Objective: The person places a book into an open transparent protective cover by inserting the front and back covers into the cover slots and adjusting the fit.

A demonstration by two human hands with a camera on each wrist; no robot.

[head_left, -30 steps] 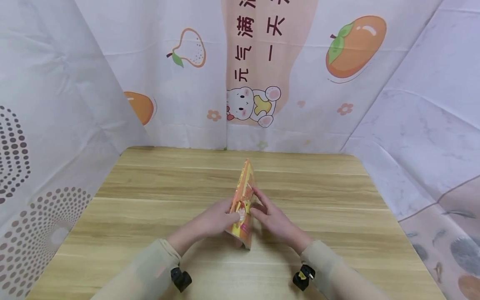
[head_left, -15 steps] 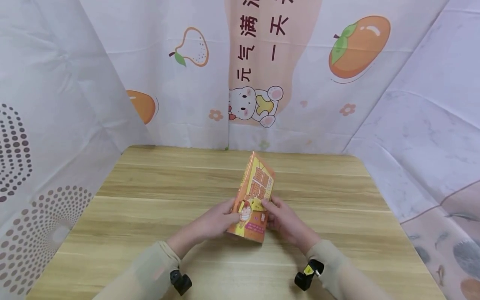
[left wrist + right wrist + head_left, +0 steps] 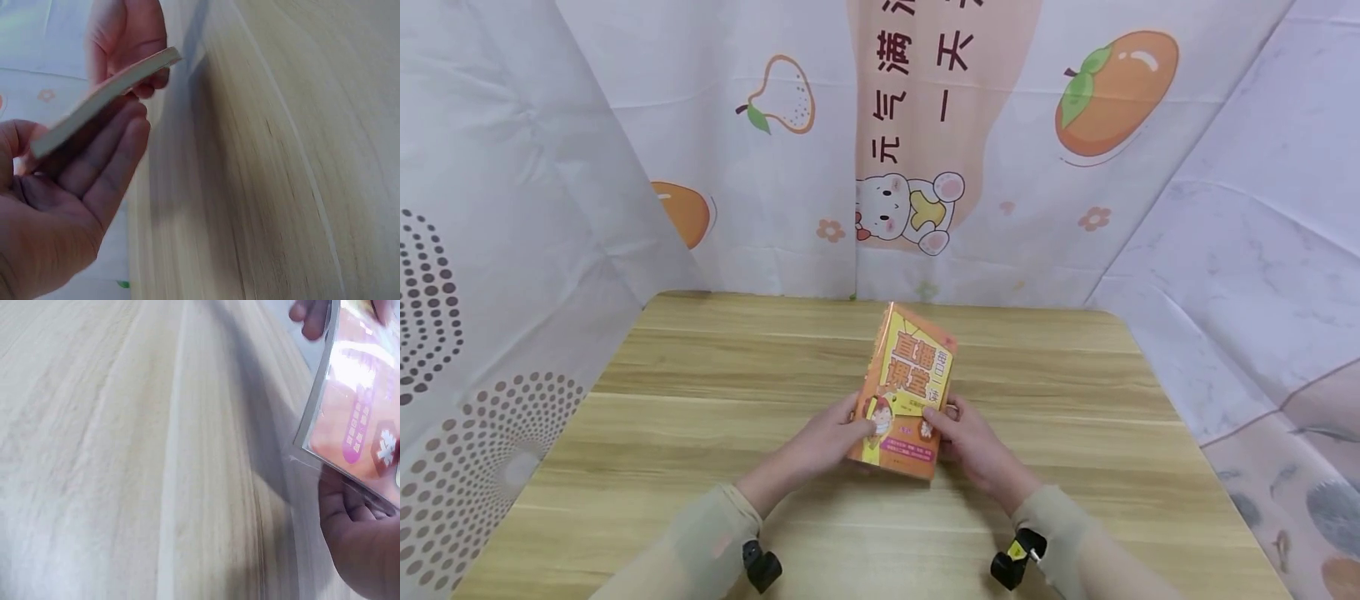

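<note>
An orange and yellow paperback book (image 3: 906,396), closed, is held tilted above the table with its front cover toward the head camera. My left hand (image 3: 827,437) grips its left edge, thumb on the cover and fingers underneath, as the left wrist view shows along the book's pale page edge (image 3: 100,106). My right hand (image 3: 973,437) holds the opposite edge, its thumb lying on the lower right of the cover. In the right wrist view the fingers of my right hand (image 3: 362,537) curl beneath the glossy cover (image 3: 356,412).
A light wood-grain table (image 3: 715,367) lies under both hands. Behind it hangs a white printed curtain (image 3: 790,183), with further pale cloths at the left (image 3: 527,208) and right (image 3: 1240,233). Small black cameras sit on both wrists.
The book has turned from nearly edge-on to show its full front cover. My right hand has shifted slightly right and now holds the right edge, while my left hand keeps its grip.
</note>
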